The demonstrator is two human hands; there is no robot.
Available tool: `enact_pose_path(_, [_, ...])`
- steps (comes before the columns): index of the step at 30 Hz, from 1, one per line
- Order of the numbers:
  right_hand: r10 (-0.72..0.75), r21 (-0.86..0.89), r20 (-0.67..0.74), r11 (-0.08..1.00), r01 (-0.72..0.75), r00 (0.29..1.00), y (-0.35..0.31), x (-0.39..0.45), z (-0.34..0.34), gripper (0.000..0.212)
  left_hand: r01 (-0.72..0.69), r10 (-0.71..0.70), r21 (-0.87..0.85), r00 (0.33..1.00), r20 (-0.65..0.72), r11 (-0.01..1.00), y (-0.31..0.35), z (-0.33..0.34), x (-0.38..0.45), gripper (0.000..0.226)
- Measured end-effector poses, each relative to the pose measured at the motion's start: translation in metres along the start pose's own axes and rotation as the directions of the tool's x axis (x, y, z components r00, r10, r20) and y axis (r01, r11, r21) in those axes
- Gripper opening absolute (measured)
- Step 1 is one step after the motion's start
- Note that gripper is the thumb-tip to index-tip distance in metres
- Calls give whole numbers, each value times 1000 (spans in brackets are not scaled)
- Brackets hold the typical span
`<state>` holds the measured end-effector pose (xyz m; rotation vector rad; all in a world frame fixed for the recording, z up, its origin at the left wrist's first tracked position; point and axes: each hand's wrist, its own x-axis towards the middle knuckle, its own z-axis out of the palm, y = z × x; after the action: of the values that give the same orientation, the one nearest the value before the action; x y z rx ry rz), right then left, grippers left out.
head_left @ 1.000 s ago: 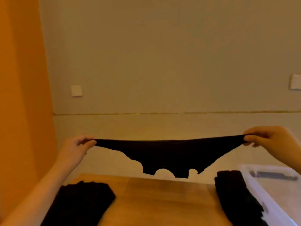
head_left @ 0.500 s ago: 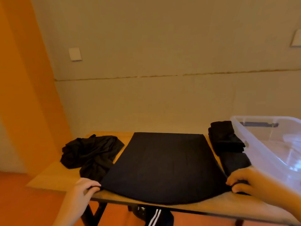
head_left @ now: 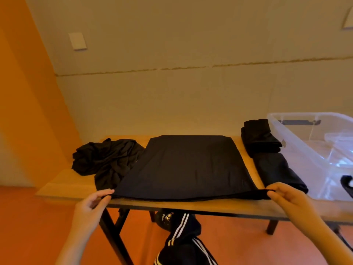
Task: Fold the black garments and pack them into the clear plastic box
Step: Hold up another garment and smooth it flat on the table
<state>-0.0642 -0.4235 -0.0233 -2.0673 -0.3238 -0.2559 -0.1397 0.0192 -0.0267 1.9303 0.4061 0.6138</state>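
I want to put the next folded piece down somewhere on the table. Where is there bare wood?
Bare wooden table shows at the near left corner, before the crumpled pile, and along the front edge under the hands. Only a narrow strip separates the flat garment from the folded stack. The right side is crowded by the clear box.

The scene is lit dimly and warmly, so that everything is tinted orange-yellow. Detail in the black garments (head_left: 188, 165) is swallowed by darkness. Pale glare is seen on the clear plastic box (head_left: 298, 136) at the table's right end. Straight lines are bowed towards the frame's edges, and slight softness is seen throughout.
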Motion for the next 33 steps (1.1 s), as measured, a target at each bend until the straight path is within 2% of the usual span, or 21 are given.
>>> enact_pose_path(4, [-38,25,-46,999,39,998,-4,0,0,46,-15,15,-68,1000,-4,998,0,0,-2,17])
enact_pose_path(7, [-27,99,-74,994,35,997,-11,-3,-1,20,-26,24,-85,999,-22,996,1,0,-3,18])
enact_pose_path(11, [26,104,-116,994,-14,993,-9,-5,-5,52,-20,16,-110,999,-41,994,4,-1,-4,19])
enact_pose_path(15, [29,175,-183,985,4,983,-18,-7,-9,56,-60,47,-152,995,-87,987,14,-1,-8,19])
enact_pose_path(21, [34,246,-274,969,36,961,-39,-10,-11,29,-96,56,-282,987,-148,954,30,-2,-14,14])
enact_pose_path(24, [37,248,-293,968,38,955,-45,-11,-13,28,-123,76,-287,983,-169,950,36,-5,-15,14])
enact_pose_path(27, [55,301,-286,953,36,957,-46,-10,-15,38,-130,75,-326,982,-175,937,38,-8,-15,13])
enact_pose_path(30, [61,409,-254,911,50,965,-54,-12,-18,24,-133,72,-393,983,-167,910,46,-9,-15,15])
enact_pose_path(32, [56,481,-225,875,61,973,-54,-11,-23,58,-141,78,-456,985,-154,879,54,-10,-16,21])
enact_pose_path(33, [60,526,-225,848,69,972,-56,-10,-25,62,-148,85,-476,985,-151,867,57,-11,-16,22])
